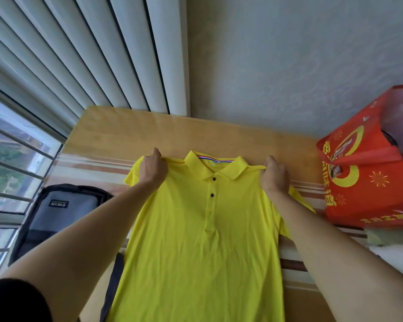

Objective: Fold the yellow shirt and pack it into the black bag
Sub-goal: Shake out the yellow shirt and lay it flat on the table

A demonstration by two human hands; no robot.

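We see the bright yellow cotton polo shirt (203, 228) spread front-up at the centre of the frame, our left hand (152, 169) and right hand (275, 176) each pinching a shoulder seam, while the open black-and-grey fabric bag (56, 212) lies at lower left on the wooden table (130, 131).

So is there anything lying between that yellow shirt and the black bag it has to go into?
Nothing visible does. The yellow shirt is held at its shoulders by the left hand and right hand. The black bag lies just to its left, and its top looks unobstructed; the shirt's edge covers part of a strap.
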